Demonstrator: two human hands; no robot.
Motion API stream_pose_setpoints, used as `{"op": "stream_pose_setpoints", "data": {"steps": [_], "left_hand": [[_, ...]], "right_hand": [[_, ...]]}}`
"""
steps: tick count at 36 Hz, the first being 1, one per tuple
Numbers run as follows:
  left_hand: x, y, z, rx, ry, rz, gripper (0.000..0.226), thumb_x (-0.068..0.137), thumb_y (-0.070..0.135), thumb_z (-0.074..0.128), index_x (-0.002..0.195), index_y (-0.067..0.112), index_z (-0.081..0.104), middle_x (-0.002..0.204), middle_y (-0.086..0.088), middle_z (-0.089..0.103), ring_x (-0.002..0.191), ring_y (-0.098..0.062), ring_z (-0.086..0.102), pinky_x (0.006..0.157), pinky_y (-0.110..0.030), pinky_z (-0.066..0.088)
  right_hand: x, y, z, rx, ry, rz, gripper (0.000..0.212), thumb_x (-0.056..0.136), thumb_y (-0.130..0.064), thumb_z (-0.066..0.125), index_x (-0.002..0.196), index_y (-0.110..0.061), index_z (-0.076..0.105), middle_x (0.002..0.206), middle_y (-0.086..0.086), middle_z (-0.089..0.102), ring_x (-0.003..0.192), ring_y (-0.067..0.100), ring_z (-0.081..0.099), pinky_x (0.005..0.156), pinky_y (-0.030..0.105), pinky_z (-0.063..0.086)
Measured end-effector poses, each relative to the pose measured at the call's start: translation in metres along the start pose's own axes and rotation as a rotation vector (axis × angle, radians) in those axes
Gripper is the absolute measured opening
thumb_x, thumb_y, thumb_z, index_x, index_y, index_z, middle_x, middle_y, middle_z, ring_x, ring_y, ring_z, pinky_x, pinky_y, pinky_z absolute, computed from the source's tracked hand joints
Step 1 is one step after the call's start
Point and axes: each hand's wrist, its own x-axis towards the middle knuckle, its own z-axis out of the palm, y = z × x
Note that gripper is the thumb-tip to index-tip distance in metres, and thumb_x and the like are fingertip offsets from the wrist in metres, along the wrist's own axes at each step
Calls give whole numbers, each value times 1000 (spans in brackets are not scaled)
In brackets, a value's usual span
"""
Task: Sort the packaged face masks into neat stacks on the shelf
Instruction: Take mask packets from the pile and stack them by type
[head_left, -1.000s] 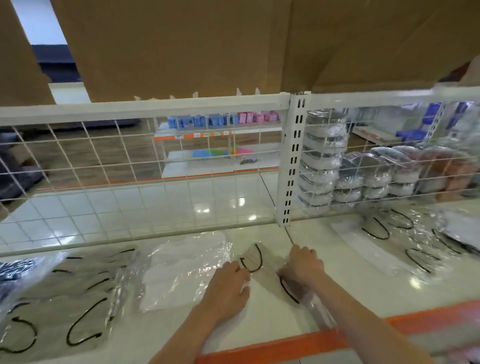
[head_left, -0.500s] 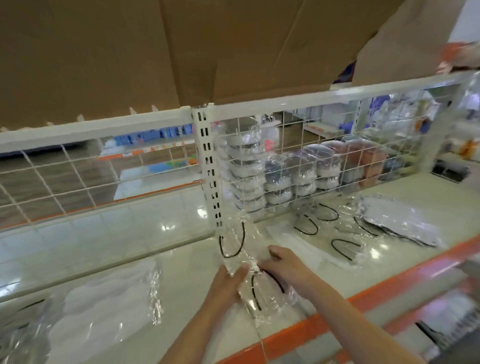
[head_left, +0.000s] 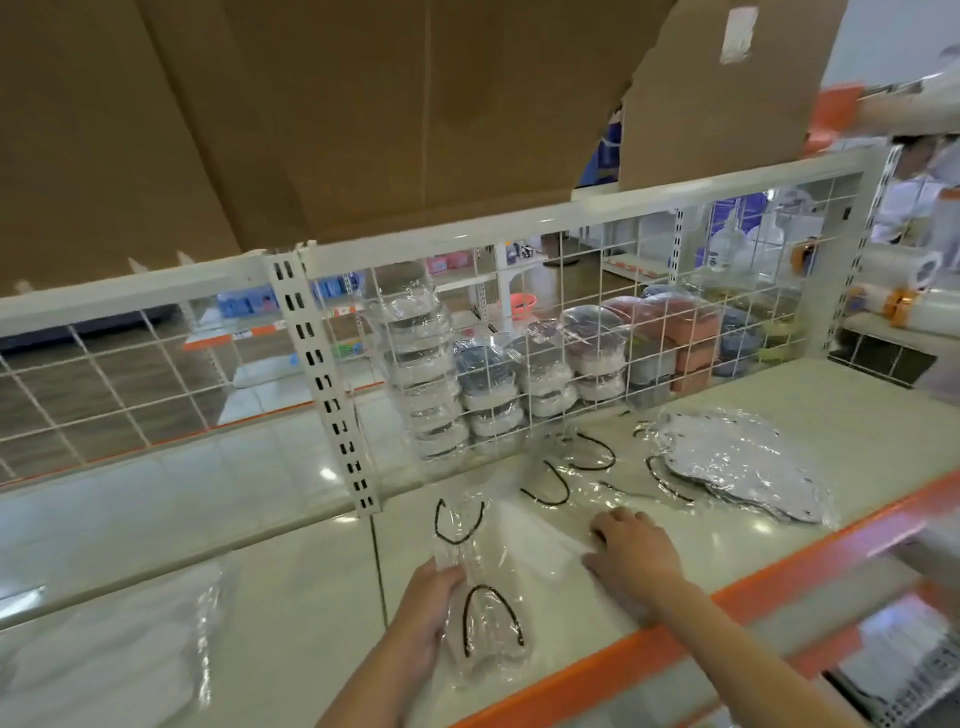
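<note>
While left hand (head_left: 423, 605) grips packaged mask (head_left: 480, 597), fingers curled at its left edge

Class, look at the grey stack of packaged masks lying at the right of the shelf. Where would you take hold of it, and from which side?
Judging by its pose, grip the near-left edge of the grey stack, coming from the shelf's front. It lies flat and fanned, the wire grid blocks the back, and the right hand already rests nearby on the white masks.
</note>
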Motion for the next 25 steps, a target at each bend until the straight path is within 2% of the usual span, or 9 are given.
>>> {"op": "stream_pose_setpoints", "data": {"steps": [3, 5, 8, 11, 13, 17, 20, 22, 25], "left_hand": [[-1, 1, 14, -39, 13, -2, 21, 94, 5, 47, 94, 5, 67, 81, -13, 74, 84, -30, 69, 86, -44, 53], [-2, 1, 21, -67, 37, 6, 20, 95, 5, 47, 89, 6, 66, 76, -12, 73, 80, -29, 68, 80, -40, 53], [-3, 0, 33, -133, 62, 2, 20, 94, 4, 47, 93, 2, 67, 77, -13, 74, 78, -30, 68, 69, -35, 52], [-4, -3, 41, -148, 84, -16, 22, 94, 5, 46, 96, -1, 67, 82, -17, 73, 79, -32, 68, 69, -36, 52], [-1, -5, 46, -127, 101, -8, 24, 95, 7, 45, 102, -2, 66, 88, -19, 73, 85, -33, 69, 76, -38, 53], [7, -4, 55, -138, 114, 34, 30, 98, 14, 42, 109, -1, 65, 98, -19, 72, 93, -33, 68, 88, -43, 52], [10, 0, 63, -257, 63, 50, 46, 101, 36, 36, 117, 3, 62, 108, -22, 68, 102, -36, 65, 93, -49, 48], [11, 3, 66, -331, 33, 29, 55, 97, 48, 35, 118, 6, 62, 111, -23, 67, 104, -36, 64, 94, -49, 47], [11, 4, 69, -285, 5, 11, 53, 96, 47, 44, 117, 2, 61, 111, -26, 66, 104, -37, 64, 97, -48, 47]], "right_hand": [[3, 4, 1, -48, 59, -57, 30, 94, -32, 42, 121, -23, 51, 125, 1, 50, 118, 23, 43, 95, 32, 38], [4, 5, 1, -10, 73, -75, 29, 94, -35, 40, 117, -22, 53, 120, 1, 51, 115, 23, 43, 92, 33, 39], [7, 8, -4, 85, 70, -83, 31, 97, -38, 36, 110, -22, 59, 115, 1, 55, 112, 22, 45, 89, 34, 42], [10, 8, -9, 166, 94, -74, 36, 99, -34, 31, 102, -19, 64, 109, 1, 60, 106, 22, 53, 82, 33, 43], [9, 4, -12, 224, 116, -73, 35, 99, -32, 34, 92, -15, 64, 99, 2, 63, 96, 22, 57, 73, 30, 41], [5, -11, -16, 338, 97, -157, 36, 98, -32, 38, 67, -18, 48, 76, 1, 57, 74, 18, 51, 65, 28, 38], [0, -21, -15, 426, 8, -258, 40, 97, -30, 43, 57, -21, 39, 60, -6, 45, 68, 16, 47, 64, 28, 36], [-4, -24, -14, 423, -70, -369, 35, 96, -28, 45, 65, -14, 52, 66, -5, 48, 72, 15, 49, 68, 26, 36], [-9, -26, -12, 416, -196, -531, 36, 98, -31, 45, 94, -3, 66, 99, 7, 61, 93, 18, 55, 80, 22, 38]]}}
